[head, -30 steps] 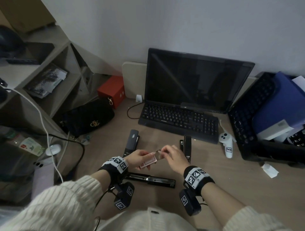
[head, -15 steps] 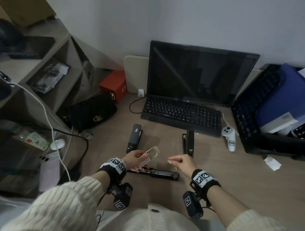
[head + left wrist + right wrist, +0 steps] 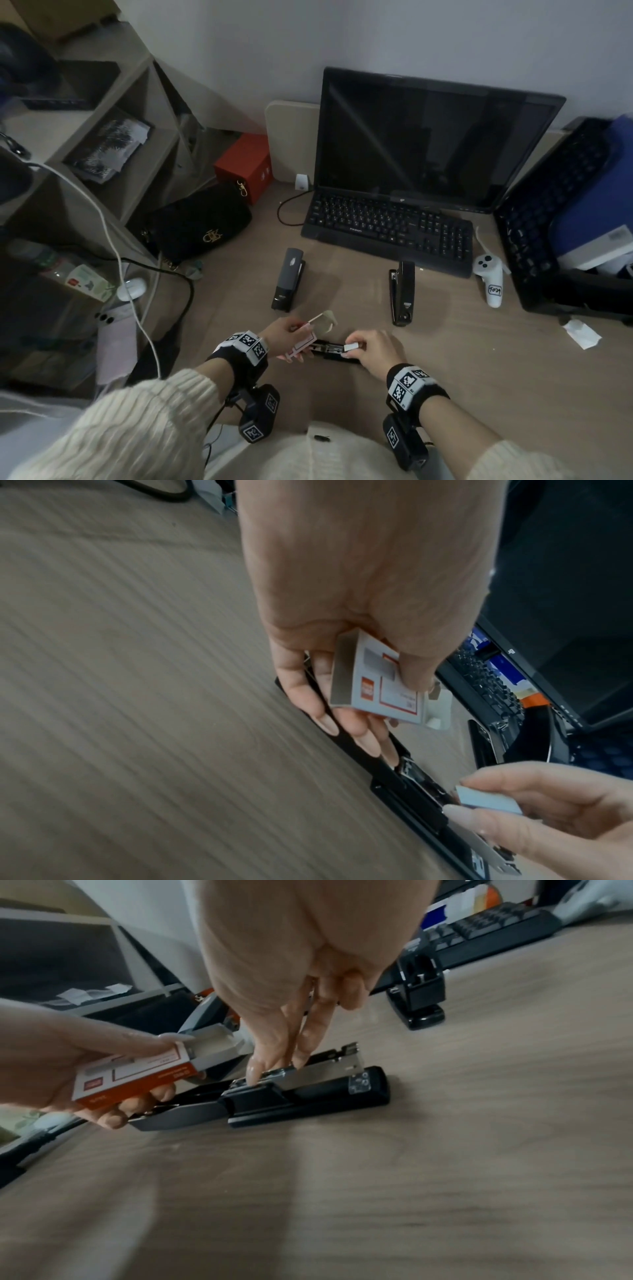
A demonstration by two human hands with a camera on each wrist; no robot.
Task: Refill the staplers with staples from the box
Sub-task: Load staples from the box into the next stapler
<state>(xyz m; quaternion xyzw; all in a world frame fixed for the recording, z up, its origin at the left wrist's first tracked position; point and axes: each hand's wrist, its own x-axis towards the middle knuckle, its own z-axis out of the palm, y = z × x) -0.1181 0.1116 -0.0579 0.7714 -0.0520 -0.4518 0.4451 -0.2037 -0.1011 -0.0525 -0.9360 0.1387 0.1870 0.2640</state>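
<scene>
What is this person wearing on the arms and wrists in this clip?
Both arms are in cream cable-knit sleeves. Each wrist has a black band set with white squares bearing black square-code markers. Under each wrist hangs a black camera block, also bearing markers, with thin black cables by the left one. The left hand and right hand are bare, with long nails.

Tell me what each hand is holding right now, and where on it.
Left hand grips the staple box across its flat faces, flap open. Right hand pinches a strip of staples near one end, over the open stapler.
</scene>
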